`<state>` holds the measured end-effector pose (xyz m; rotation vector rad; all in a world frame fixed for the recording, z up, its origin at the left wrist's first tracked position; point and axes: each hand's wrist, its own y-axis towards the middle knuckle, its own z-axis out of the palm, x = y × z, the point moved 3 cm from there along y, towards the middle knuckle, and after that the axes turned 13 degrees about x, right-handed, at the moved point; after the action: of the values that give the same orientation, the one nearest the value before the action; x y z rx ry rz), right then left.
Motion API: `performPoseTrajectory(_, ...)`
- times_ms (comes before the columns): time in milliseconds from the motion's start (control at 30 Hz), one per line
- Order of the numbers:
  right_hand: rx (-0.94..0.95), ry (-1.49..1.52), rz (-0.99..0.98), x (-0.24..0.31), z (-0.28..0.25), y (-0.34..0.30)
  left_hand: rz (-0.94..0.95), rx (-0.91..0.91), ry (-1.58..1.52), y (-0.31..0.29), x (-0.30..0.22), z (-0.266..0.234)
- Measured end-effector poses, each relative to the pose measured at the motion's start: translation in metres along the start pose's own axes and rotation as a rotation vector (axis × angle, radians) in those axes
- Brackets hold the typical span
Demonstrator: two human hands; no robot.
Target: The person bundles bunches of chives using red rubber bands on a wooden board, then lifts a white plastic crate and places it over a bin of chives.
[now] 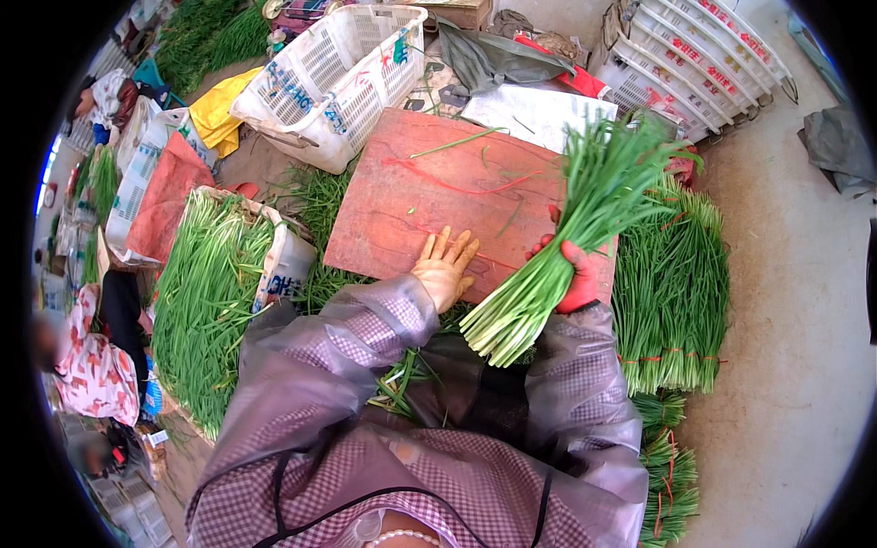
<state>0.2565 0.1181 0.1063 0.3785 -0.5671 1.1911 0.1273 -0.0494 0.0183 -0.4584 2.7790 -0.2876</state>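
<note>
My right hand [581, 277], in a red glove, grips a thick bunch of garlic chives [598, 196]. Its pale cut ends point down toward my lap, and the green tips reach up to the right. My left hand [445, 268], in a pale yellow glove, lies with fingers spread on the near edge of a reddish wooden board [384, 196]. On the board rest a red tie strip [466, 186] and a few loose green blades. Part of the board's right side is hidden behind the bunch.
To my left, a white crate [285, 256] is heaped with loose chives [206, 301]. Tied bundles [671, 292] are stacked at my right. Beyond the board stand a white plastic basket [333, 91] and stacked crates [685, 68]. Other people [96, 356] sit at the far left.
</note>
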Motion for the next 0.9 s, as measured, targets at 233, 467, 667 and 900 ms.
performPoseTrajectory(233, -0.143, -0.133, 0.188, -0.024, -0.042, 0.041, -0.013, -0.155, -0.128, -0.016, 0.018, -0.045)
performPoseTrajectory(467, -0.282, -0.691, 0.051, -0.051, -0.054, 0.081, -0.058, -0.059, -0.702, 0.001, -0.002, -0.031)
performPoseTrajectory(667, -0.207, -0.98, -0.016, -0.041, -0.072, 0.09, -0.305, -0.1, -0.407, 0.01, -0.033, -0.016)
performPoseTrajectory(900, -0.648, -1.142, -0.516, 0.03, -0.105, 0.054, -0.348, -0.14, -0.36, 0.016, -0.044, -0.011)
